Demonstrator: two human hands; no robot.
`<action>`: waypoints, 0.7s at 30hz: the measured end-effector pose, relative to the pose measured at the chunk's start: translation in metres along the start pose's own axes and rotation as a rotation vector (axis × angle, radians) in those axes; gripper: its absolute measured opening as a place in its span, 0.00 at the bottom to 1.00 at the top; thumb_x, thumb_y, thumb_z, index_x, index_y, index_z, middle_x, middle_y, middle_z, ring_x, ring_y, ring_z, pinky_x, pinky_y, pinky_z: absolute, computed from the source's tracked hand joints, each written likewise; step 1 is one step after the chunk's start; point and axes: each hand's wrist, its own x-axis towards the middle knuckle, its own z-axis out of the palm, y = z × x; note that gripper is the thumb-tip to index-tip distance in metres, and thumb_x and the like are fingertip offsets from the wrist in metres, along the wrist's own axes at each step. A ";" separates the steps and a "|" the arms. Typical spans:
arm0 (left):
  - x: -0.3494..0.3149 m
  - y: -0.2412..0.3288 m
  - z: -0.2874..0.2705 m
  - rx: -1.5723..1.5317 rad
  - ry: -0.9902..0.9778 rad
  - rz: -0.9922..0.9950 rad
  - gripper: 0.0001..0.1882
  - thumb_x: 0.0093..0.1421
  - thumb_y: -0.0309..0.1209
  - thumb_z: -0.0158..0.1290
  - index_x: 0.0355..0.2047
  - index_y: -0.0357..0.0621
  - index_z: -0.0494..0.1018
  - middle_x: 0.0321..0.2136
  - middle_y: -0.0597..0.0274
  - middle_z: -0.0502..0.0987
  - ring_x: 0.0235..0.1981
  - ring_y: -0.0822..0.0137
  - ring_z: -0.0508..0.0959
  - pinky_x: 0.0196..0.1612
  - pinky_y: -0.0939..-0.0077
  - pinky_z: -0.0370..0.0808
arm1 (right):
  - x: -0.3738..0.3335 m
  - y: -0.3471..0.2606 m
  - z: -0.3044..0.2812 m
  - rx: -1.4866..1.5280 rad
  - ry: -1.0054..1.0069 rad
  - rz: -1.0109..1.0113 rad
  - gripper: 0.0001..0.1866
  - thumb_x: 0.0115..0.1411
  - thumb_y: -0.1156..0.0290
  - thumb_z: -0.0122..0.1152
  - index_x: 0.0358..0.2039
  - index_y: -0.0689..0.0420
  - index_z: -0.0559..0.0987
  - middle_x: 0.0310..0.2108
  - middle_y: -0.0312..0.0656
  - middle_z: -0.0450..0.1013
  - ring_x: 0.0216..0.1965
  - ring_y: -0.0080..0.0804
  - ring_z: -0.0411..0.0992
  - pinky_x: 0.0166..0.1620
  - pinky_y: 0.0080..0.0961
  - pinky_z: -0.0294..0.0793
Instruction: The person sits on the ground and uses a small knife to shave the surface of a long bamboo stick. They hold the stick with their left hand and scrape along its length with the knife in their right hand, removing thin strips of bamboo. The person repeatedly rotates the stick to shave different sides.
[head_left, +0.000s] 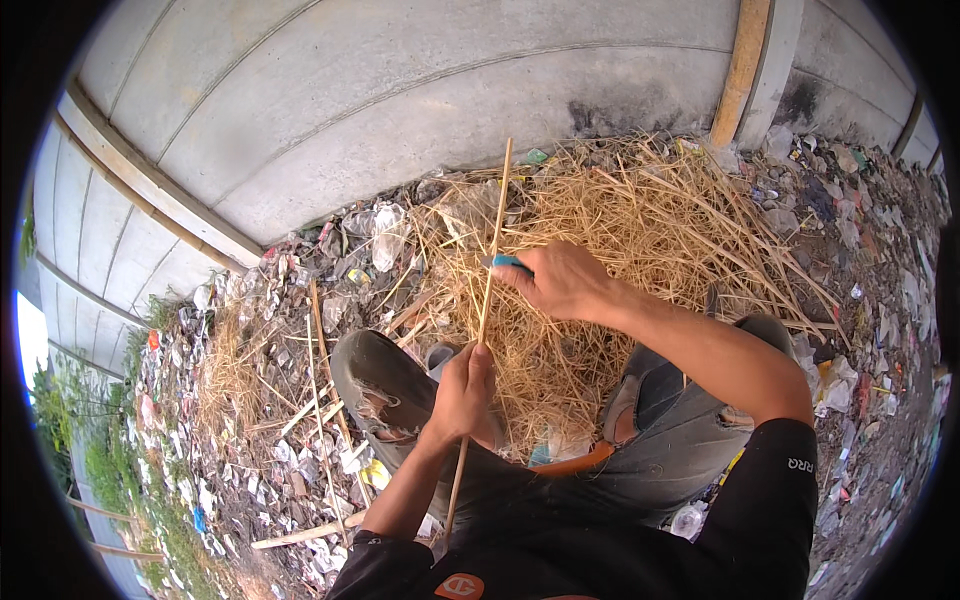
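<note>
Through the head camera, I see both bare hands busy with one long, thin wooden stick point(486, 308). It runs up between the knees, from near the front of the black shirt point(560, 550) to above both hands, and its top leans a bit to the right. The left hand point(462, 390) is wrapped around the stick low down, with the thumb pointing up along it. The right hand point(556, 278) is higher up, curled around the blue-green handle of a small knife point(513, 263), and the dark end of the knife meets the stick.

Past the hands, I see a big heap of yellow shavings point(650, 225) spread on the ground, and some lie between the feet too. Torn trousers point(400, 385) cover the bent legs. More loose sticks point(318, 385) lie by the left knee, on ground full of litter point(240, 490). A grey wall point(430, 90) stands behind the heap, with a brown wooden post point(741, 75) against it
</note>
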 end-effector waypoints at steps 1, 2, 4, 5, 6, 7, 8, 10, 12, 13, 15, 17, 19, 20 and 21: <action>-0.014 -0.003 0.004 0.039 -0.014 -0.058 0.25 0.76 0.47 0.38 0.30 0.40 0.68 0.18 0.68 0.67 0.21 0.76 0.66 0.26 0.75 0.65 | 0.018 0.023 -0.015 -0.008 0.117 0.067 0.36 0.73 0.39 0.39 0.18 0.53 0.75 0.08 0.31 0.59 0.10 0.27 0.60 0.18 0.33 0.64; -0.028 -0.004 0.010 0.071 -0.058 -0.046 0.25 0.76 0.47 0.38 0.30 0.40 0.68 0.19 0.67 0.68 0.22 0.76 0.67 0.27 0.74 0.66 | 0.032 0.058 -0.040 -0.022 0.242 0.147 0.37 0.74 0.39 0.35 0.16 0.51 0.73 0.08 0.26 0.54 0.10 0.22 0.55 0.16 0.30 0.60; -0.055 -0.009 0.008 0.115 -0.092 -0.008 0.25 0.77 0.46 0.37 0.30 0.39 0.68 0.19 0.65 0.70 0.22 0.75 0.68 0.27 0.74 0.67 | 0.040 0.102 -0.091 0.072 0.286 0.453 0.39 0.74 0.38 0.36 0.11 0.51 0.68 0.07 0.29 0.55 0.09 0.20 0.53 0.15 0.29 0.52; -0.064 -0.010 0.006 0.120 -0.099 0.031 0.25 0.77 0.46 0.37 0.30 0.39 0.68 0.20 0.64 0.71 0.22 0.74 0.68 0.28 0.74 0.67 | 0.038 0.143 -0.117 0.018 0.402 0.520 0.39 0.73 0.37 0.38 0.11 0.51 0.67 0.07 0.30 0.55 0.10 0.21 0.53 0.16 0.31 0.52; -0.068 -0.012 0.004 0.118 -0.102 0.062 0.25 0.77 0.46 0.37 0.31 0.39 0.68 0.20 0.64 0.72 0.22 0.74 0.69 0.28 0.74 0.67 | 0.032 0.175 -0.131 -0.038 0.508 0.584 0.40 0.73 0.37 0.39 0.10 0.52 0.67 0.08 0.31 0.56 0.10 0.22 0.54 0.17 0.32 0.51; -0.069 -0.016 -0.001 0.064 -0.078 0.022 0.25 0.77 0.46 0.37 0.30 0.39 0.68 0.20 0.63 0.72 0.22 0.74 0.69 0.28 0.74 0.68 | 0.027 0.180 -0.132 -0.041 0.540 0.539 0.40 0.72 0.37 0.40 0.11 0.53 0.67 0.08 0.31 0.57 0.10 0.24 0.55 0.17 0.34 0.52; -0.067 -0.019 -0.005 0.005 -0.061 -0.013 0.25 0.77 0.45 0.37 0.30 0.39 0.68 0.20 0.63 0.73 0.22 0.73 0.69 0.28 0.74 0.68 | 0.017 0.179 -0.139 -0.050 0.574 0.498 0.40 0.72 0.37 0.41 0.11 0.53 0.68 0.08 0.32 0.57 0.11 0.25 0.56 0.18 0.35 0.53; -0.060 -0.014 -0.011 -0.056 -0.019 -0.070 0.24 0.77 0.44 0.37 0.29 0.39 0.68 0.18 0.65 0.71 0.21 0.74 0.68 0.27 0.74 0.67 | 0.011 0.161 -0.137 -0.061 0.591 0.434 0.39 0.71 0.37 0.43 0.13 0.56 0.71 0.09 0.36 0.59 0.12 0.30 0.59 0.20 0.38 0.57; -0.047 -0.018 -0.013 0.040 0.004 0.012 0.24 0.77 0.43 0.36 0.28 0.39 0.67 0.18 0.65 0.70 0.21 0.75 0.68 0.27 0.74 0.67 | 0.008 0.119 -0.119 -0.053 0.502 0.313 0.38 0.72 0.38 0.43 0.15 0.57 0.72 0.09 0.37 0.59 0.12 0.31 0.59 0.20 0.39 0.58; -0.042 -0.018 -0.014 0.087 0.015 0.051 0.24 0.77 0.43 0.36 0.28 0.39 0.67 0.17 0.66 0.70 0.21 0.75 0.68 0.27 0.74 0.67 | 0.005 0.094 -0.107 -0.049 0.456 0.252 0.37 0.72 0.38 0.43 0.17 0.57 0.73 0.09 0.37 0.59 0.12 0.31 0.59 0.21 0.40 0.58; -0.032 -0.003 -0.013 0.097 0.019 -0.005 0.24 0.76 0.44 0.38 0.29 0.37 0.68 0.18 0.63 0.68 0.22 0.72 0.68 0.28 0.70 0.67 | -0.003 0.047 -0.076 0.010 0.321 0.024 0.36 0.73 0.40 0.42 0.19 0.58 0.74 0.09 0.37 0.59 0.12 0.31 0.58 0.20 0.39 0.58; -0.023 -0.006 -0.012 0.137 0.052 0.039 0.24 0.76 0.44 0.38 0.30 0.36 0.68 0.19 0.62 0.68 0.22 0.70 0.68 0.28 0.68 0.67 | -0.020 -0.004 -0.054 0.040 0.094 -0.017 0.34 0.72 0.43 0.44 0.22 0.60 0.77 0.11 0.43 0.66 0.14 0.40 0.66 0.22 0.41 0.65; -0.014 0.000 -0.007 0.122 0.043 0.051 0.23 0.76 0.43 0.39 0.31 0.36 0.69 0.19 0.62 0.68 0.23 0.71 0.67 0.29 0.67 0.67 | -0.035 -0.034 -0.034 0.052 -0.043 -0.081 0.32 0.71 0.44 0.47 0.25 0.61 0.78 0.14 0.49 0.71 0.18 0.47 0.74 0.25 0.44 0.71; -0.012 0.003 -0.005 0.117 0.038 0.054 0.23 0.76 0.43 0.39 0.31 0.35 0.69 0.19 0.62 0.68 0.23 0.71 0.67 0.29 0.67 0.67 | -0.043 -0.044 -0.026 0.055 -0.136 -0.078 0.31 0.70 0.45 0.48 0.26 0.62 0.79 0.15 0.53 0.73 0.21 0.51 0.77 0.27 0.46 0.74; -0.009 0.007 -0.002 0.123 0.045 0.068 0.23 0.76 0.42 0.39 0.31 0.35 0.69 0.19 0.59 0.69 0.23 0.68 0.68 0.29 0.65 0.67 | -0.049 -0.048 -0.016 0.067 -0.105 -0.096 0.32 0.71 0.44 0.47 0.25 0.61 0.79 0.13 0.50 0.71 0.18 0.48 0.75 0.24 0.44 0.72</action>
